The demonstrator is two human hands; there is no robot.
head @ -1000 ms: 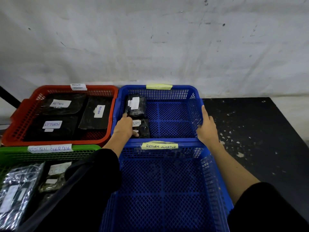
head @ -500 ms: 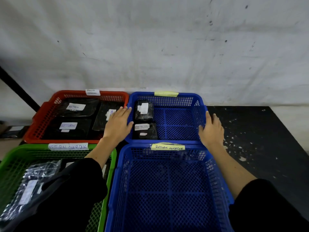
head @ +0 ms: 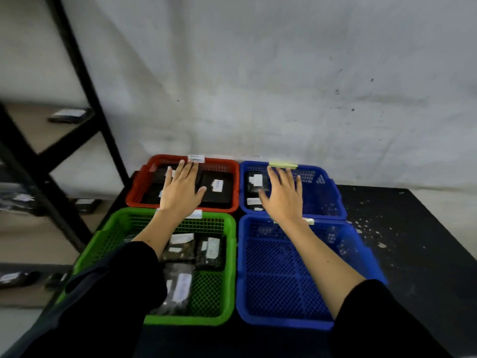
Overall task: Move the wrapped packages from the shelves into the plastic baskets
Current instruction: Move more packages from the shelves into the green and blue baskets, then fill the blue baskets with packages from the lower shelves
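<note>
Both hands empty, grip wide: left hand [head: 180, 193] over red basket [head: 233, 187], right hand [head: 282, 196] over far blue basket [head: 333, 200]. Next pkg [head: 68, 115] sits on shelf [head: 38, 130], far left of left grip; reach w/ left.

Four plastic baskets are set in a two-by-two block, rims touching or nearly so. Far left: red basket [head: 233, 177], filled with flat black wrapped packages [head: 216, 187] bearing white labels. Far right: blue basket [head: 333, 195], two small black packages [head: 254, 180] stacked along its left wall. Near left: green basket [head: 229, 267], several dark and clear-wrapped packages [head: 210, 251] lying flat, white labels up. Near right: second blue basket [head: 289, 275], mesh floor bare. More dark packages [head: 68, 115] are seen, blurred, on the shelves [head: 38, 130] at left.
</note>
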